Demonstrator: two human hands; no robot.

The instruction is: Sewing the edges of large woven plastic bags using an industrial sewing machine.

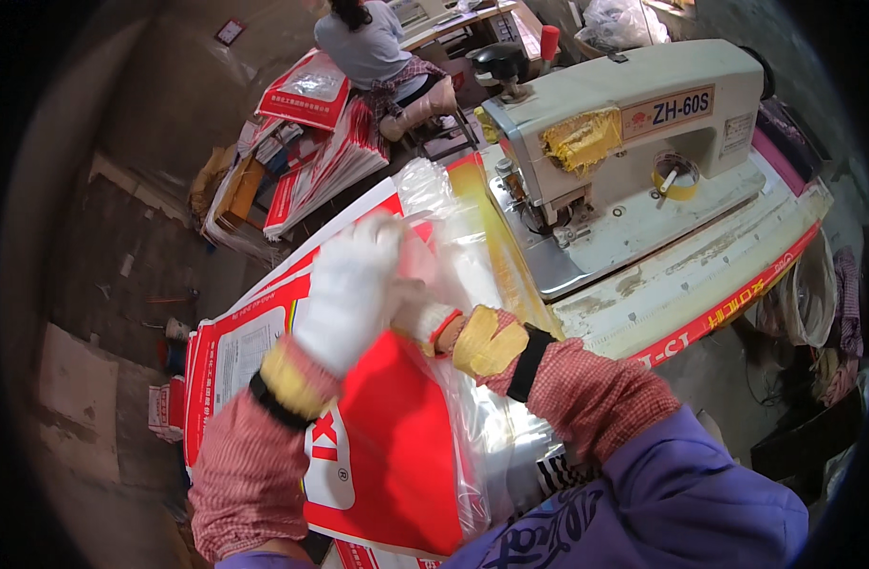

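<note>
A large red and white sack (387, 446) lies on a stack of similar sacks before me, and a clear plastic liner (468, 455) runs along its right side. My left hand (351, 284), in a white glove, is over the upper part of the sack beside the liner. Its fingers look curled and slightly smeared; what they hold is hidden. Close by on its right, my right hand (423, 318), also gloved, reaches in at the liner's edge. The left hand covers its fingertips. Yellow tape wraps both wrists, with black bands over checked sleeves.
A pale industrial sewing machine (634, 123) stands on a worn table (662, 303) at the right. A tape roll (676, 177) rests on its bed. Farther back, a person (373, 52) sits near more stacked sacks (335, 166). Sacks hang over the front edge.
</note>
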